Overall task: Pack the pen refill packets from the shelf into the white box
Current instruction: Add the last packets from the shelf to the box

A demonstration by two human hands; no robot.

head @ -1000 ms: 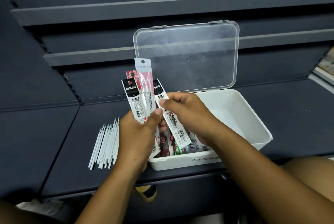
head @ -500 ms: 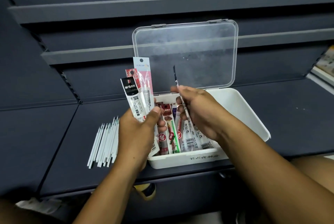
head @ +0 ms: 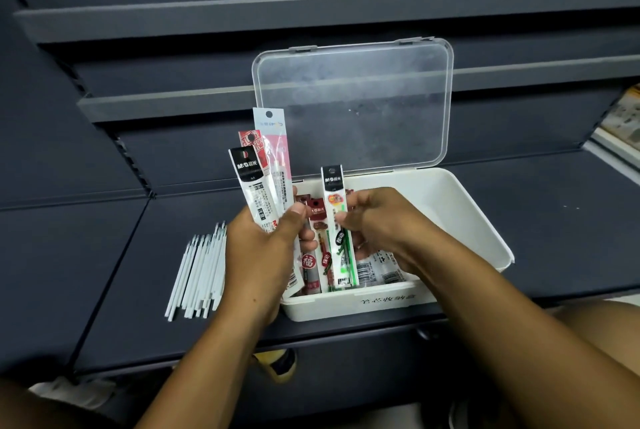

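The white box (head: 460, 217) stands open on the dark shelf, its clear lid (head: 353, 103) tipped back. Several pen refill packets (head: 377, 274) lie in its left half. My left hand (head: 259, 255) grips a fan of three refill packets (head: 263, 172) upright at the box's left edge. My right hand (head: 381, 228) pinches one black-topped refill packet with a green refill (head: 337, 221), held upright over the packets in the box.
A bundle of bare white refill tubes (head: 201, 273) lies on the shelf (head: 104, 273) left of the box. Dark shelf tiers rise behind. Printed goods (head: 623, 120) show at the right edge. My knee (head: 595, 328) is at the lower right.
My right hand took a packet away from the fan, turned it edge-on over the box, and now holds a packet upright, face toward me, above the packed ones. My left hand stayed put.
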